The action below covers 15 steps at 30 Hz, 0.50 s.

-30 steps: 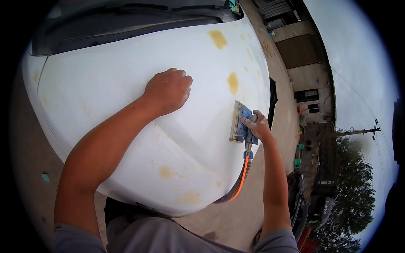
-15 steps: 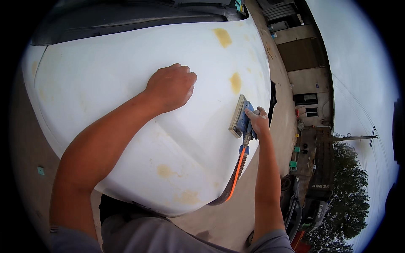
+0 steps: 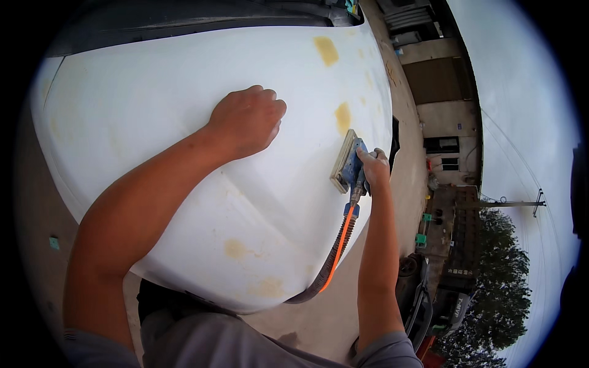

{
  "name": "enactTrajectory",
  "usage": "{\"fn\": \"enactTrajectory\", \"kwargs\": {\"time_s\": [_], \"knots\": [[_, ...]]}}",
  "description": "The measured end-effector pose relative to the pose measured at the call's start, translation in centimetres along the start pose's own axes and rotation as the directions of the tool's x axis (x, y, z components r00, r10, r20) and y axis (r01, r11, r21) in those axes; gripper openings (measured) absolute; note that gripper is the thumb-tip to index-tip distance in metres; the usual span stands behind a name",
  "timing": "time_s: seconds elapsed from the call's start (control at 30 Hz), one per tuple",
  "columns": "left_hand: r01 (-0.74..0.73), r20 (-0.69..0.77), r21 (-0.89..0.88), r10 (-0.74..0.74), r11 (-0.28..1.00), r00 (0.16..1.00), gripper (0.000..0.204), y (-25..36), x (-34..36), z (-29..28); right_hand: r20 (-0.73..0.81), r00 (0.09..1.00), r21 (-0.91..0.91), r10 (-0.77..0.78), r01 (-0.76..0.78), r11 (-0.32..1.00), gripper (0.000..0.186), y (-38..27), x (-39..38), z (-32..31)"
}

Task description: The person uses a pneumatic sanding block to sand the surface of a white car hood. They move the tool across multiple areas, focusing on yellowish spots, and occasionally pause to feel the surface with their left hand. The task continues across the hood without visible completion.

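Note:
My right hand (image 3: pixel 375 167) is wrapped round a blue air sander (image 3: pixel 353 164) with a flat rectangular pad. The pad is on the right part of a white car bonnet (image 3: pixel 153 92), just below a yellowish patch (image 3: pixel 343 116); whether its full face touches the paint, I cannot tell. From the sander's rear, a dark ribbed hose (image 3: pixel 334 254) with an orange line along it curves down over the bonnet's front edge. My left hand (image 3: pixel 246 121) is closed in a fist on the middle of the bonnet, and nothing shows in it.
More yellowish patches (image 3: pixel 326 51) mark the bonnet. The dark windscreen base (image 3: pixel 184 24) lies beyond it. To the right are concrete ground (image 3: pixel 408 153), a building (image 3: pixel 445 122), green stools (image 3: pixel 421 240) and a parked dark vehicle (image 3: pixel 414 291).
The sander in my right hand has shifted slightly up and left, a little closer to the yellowish patch. My left fist stays on the bonnet. The whole view has moved slightly.

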<state>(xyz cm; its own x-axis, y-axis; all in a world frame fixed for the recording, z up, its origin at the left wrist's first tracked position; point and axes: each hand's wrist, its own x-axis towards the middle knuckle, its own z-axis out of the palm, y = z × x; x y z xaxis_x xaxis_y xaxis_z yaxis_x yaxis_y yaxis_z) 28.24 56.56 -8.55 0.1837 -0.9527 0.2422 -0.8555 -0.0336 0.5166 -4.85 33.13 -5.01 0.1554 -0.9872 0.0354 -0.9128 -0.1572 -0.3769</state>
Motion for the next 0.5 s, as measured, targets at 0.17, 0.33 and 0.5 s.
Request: {"fn": "enactTrajectory", "kwargs": {"time_s": [0.17, 0.33, 0.5], "knots": [[-0.025, -0.073, -0.009, 0.025, 1.000, 0.997, 0.012, -0.1, -0.8, 0.9, 0.016, 0.998, 0.077, 0.057, -0.058, 0.995, 0.079, -0.8, 0.2, 0.1], [-0.009, -0.049, -0.012, 0.008, 1.000, 0.999, 0.012, -0.3, -0.5, 0.5, -0.004, 0.992, 0.040, 0.128, -0.128, 0.991, 0.076, -1.2, 1.2, -0.5], [-0.018, -0.076, -0.011, 0.017, 1.000, 0.997, 0.012, -0.3, -0.1, 0.6, 0.038, 0.999, -0.168, -0.012, 0.019, 0.986, 0.079, 0.6, -2.0, 0.0]]}}
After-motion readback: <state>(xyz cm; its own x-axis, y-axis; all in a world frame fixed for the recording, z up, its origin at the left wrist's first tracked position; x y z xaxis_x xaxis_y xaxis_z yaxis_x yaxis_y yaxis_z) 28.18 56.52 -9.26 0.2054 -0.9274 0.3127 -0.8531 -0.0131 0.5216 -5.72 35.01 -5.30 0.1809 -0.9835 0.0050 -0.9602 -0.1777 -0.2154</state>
